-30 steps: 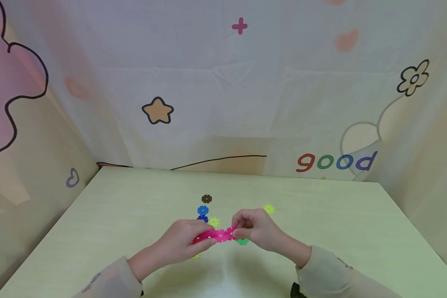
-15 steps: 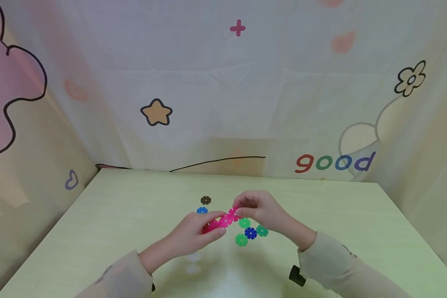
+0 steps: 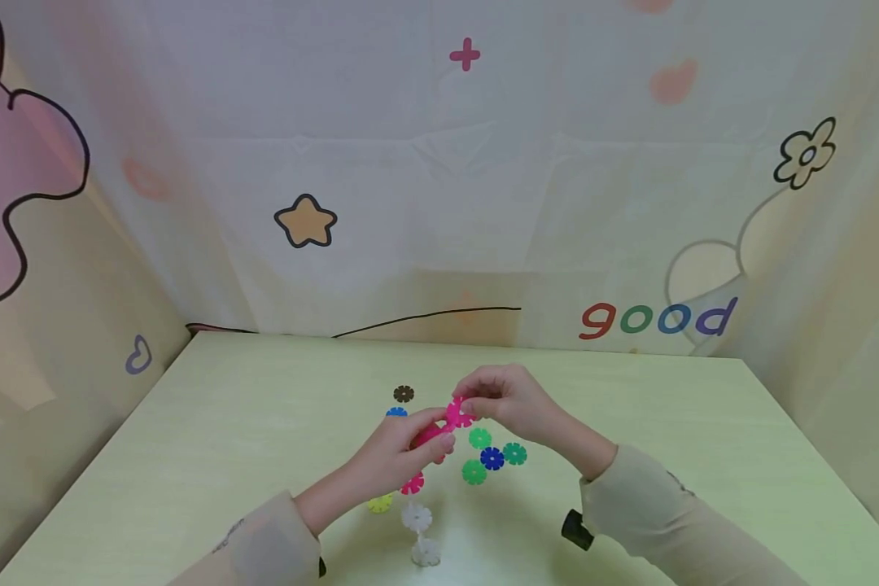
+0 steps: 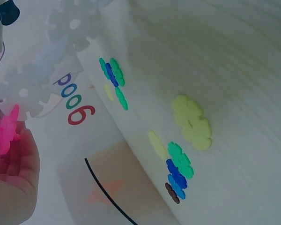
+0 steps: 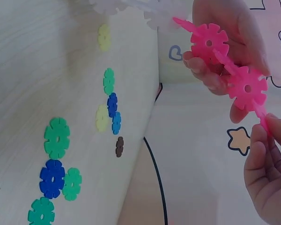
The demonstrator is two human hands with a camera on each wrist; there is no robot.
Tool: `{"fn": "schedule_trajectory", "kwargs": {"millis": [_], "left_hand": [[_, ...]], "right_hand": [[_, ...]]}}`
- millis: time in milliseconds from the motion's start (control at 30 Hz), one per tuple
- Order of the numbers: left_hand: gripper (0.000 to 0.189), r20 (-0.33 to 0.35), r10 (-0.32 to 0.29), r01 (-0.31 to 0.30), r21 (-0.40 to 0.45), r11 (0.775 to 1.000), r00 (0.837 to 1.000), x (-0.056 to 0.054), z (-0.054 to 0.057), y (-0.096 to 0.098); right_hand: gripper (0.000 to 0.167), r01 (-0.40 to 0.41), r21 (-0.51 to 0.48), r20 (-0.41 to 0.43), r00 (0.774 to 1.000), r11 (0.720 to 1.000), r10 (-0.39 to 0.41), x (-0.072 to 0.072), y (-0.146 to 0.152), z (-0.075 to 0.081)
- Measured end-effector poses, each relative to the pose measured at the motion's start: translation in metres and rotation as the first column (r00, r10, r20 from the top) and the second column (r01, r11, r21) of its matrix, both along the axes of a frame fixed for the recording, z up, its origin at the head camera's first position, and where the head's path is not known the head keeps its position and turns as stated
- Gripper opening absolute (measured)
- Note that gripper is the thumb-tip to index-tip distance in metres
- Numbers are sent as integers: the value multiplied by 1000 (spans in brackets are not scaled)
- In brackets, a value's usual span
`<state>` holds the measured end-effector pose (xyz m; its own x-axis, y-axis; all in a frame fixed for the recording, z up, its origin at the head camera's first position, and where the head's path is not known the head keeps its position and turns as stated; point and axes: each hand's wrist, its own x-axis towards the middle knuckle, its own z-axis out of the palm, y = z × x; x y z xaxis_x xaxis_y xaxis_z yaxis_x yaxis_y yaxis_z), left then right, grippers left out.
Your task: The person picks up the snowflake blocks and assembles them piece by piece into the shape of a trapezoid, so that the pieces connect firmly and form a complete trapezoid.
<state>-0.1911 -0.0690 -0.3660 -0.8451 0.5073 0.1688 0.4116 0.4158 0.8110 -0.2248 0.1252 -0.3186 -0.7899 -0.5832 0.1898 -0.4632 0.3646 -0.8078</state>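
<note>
Backdrop: pale printed cloth [image 3: 381, 155] with an outlined orange star [image 3: 306, 220], an outlined flower [image 3: 805, 154] and the word "good" [image 3: 659, 319] in coloured letters.
Counter: a pale yellow-green top [image 3: 264, 423], meeting the cloth at its far edge.
Chain: bright pink, notched, flower-like plastic discs [image 3: 460, 413] slotted together at angles, held up above the counter between the two hands; translucent white notched discs [image 3: 416, 517] trail from its near end.
Left hand: thumb and fingers [image 3: 398, 452] curled loosely round the middle of the pink run.
Right hand: thumb and fingertips [image 3: 514, 404] closed in a pinch on the far end of the chain.
Green-and-blue group: a dark blue notched disc [image 3: 492, 458] flat on the counter, three green notched discs [image 3: 474, 472] close around it, near the right hand.
Far row: a brown notched disc [image 3: 404, 394], then a light blue one [image 5: 116, 123], a dark blue one [image 5: 112, 104] and a green one [image 5: 108, 81].
Yellow pieces: one yellow notched disc [image 5: 102, 118] beside that row, another [image 3: 380, 503] nearer the person.
Sleeves: light beige [image 3: 637, 505] on both arms.
</note>
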Motion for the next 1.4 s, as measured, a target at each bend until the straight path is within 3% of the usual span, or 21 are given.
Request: {"fn": "schedule_trajectory", "kwargs": {"millis": [233, 667, 867, 1100, 1233, 1400], "left_hand": [[38, 58, 19, -20, 24, 999, 998, -2, -1, 1], [42, 96, 18, -24, 52, 998, 995, -6, -6, 0], [46, 120, 53, -58, 43, 997, 991, -7, -8, -5], [50, 175, 109, -122, 66, 990, 979, -13, -12, -16], [49, 170, 132, -145, 67, 987, 977, -16, -14, -25], [49, 186, 170, -186, 72, 980, 968, -17, -14, -35]], "right_hand": [[14, 4, 19, -9, 1000, 1000, -4, -2, -2, -3], [15, 0, 37, 20, 1000, 999, -1, -4, -7, -10], [22, 21, 55, 31, 999, 998, -23, -8, -2, -14], [27, 83, 116, 79, 993, 990, -92, -19, 16, -29], [27, 108, 168, 137, 982, 980, -132, -26, 27, -40], [28, 138, 270, 193, 962, 953, -194, -35, 37, -58]]}}
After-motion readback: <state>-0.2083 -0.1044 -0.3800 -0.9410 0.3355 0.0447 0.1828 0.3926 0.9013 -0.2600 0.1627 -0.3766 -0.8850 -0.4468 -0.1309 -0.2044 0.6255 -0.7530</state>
